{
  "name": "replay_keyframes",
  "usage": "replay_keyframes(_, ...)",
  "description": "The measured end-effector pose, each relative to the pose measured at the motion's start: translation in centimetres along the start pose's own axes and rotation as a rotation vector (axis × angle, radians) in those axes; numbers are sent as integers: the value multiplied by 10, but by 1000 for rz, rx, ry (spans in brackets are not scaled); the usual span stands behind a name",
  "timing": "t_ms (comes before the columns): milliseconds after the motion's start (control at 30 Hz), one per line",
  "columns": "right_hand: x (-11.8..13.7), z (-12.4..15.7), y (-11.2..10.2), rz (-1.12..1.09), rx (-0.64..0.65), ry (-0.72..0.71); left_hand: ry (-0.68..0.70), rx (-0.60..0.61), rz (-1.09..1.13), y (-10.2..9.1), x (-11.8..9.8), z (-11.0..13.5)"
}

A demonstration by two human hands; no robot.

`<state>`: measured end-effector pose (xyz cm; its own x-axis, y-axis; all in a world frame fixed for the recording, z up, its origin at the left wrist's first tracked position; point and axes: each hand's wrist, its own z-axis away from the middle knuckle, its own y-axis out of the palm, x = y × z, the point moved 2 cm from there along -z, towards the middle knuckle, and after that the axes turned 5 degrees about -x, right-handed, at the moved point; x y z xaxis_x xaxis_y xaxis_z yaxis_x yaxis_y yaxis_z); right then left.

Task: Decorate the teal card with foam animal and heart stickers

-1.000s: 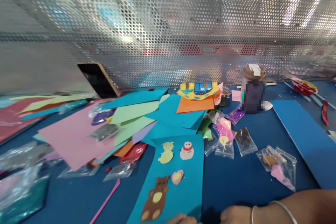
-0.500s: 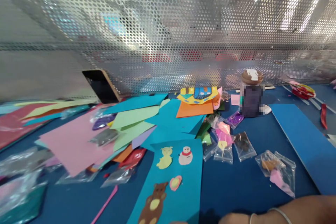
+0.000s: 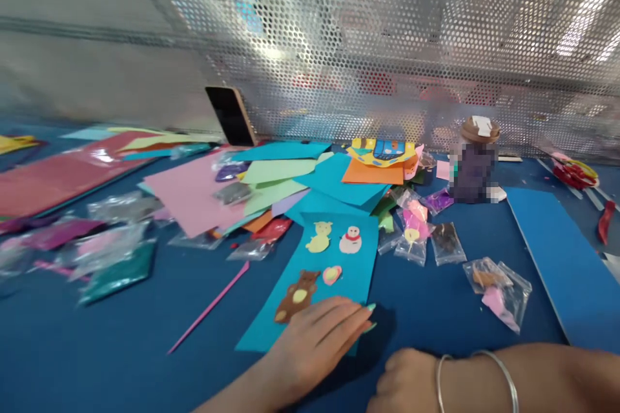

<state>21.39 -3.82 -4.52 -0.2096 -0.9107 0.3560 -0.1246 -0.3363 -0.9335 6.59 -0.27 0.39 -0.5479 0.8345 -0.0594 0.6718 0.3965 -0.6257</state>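
Note:
A strip of turquoise paper (image 3: 349,279) lies on the blue table with clay figures on it. They are a brown bear (image 3: 296,297), a yellow animal (image 3: 318,237), a white snowman with a red scarf (image 3: 351,241) and a pink-and-yellow piece (image 3: 332,275). Over the paper's lower right part, below the bear, is my left hand (image 3: 322,342), its fingers stretched out together. My right hand (image 3: 404,381), with silver bangles at the wrist, is curled into a fist just right of the paper's lower end. Whatever its fingers may hold is hidden.
Left of the paper lie a pink stick (image 3: 210,306), bags of clay (image 3: 116,271) and coloured sheets (image 3: 194,190). A phone (image 3: 231,116) leans at the back. Further right are more clay bags (image 3: 498,290), a lidded cup (image 3: 477,161) and a blue board (image 3: 552,251).
My left hand has come into view over the lower paper. More of my right fist and forearm shows at the bottom. The view has tilted down and turned left.

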Motion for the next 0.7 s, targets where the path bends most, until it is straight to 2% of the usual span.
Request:
replay_keyframes(67,7,-1,-30,-55,91,96,-66,32,50,2,-6,-2)
replay_keyframes(133,10,-3,-60,-98,240,219,-85,59,134,7,-12,-6)
replay_keyframes(200,11,-3,-86,-194,360,201,-47,110,162,15,-16,-11)
replay_keyframes(233,10,-1,-95,-314,451,179,-23,132,158,20,-16,-14)
replay_keyframes(300,3,8,-110,-496,456,252,1,176,116,32,-13,-21)
replay_keyframes(333,-4,13,-116,-512,390,308,0,198,80,37,-11,-23)
replay_keyframes(367,-12,19,-122,-527,231,388,0,214,42,42,-8,-25)
replay_keyframes(433,-30,32,-129,-734,-173,604,-5,253,-22,49,-6,-24)
replay_keyframes(567,-60,54,-122,-877,-511,744,-5,337,-92,50,-17,-13)
replay_keyframes(633,-71,62,-114,-922,-707,793,26,383,-92,48,-26,-10)
replay_keyframes(700,-79,67,-104,-956,-842,824,72,428,-79,48,-33,-11)
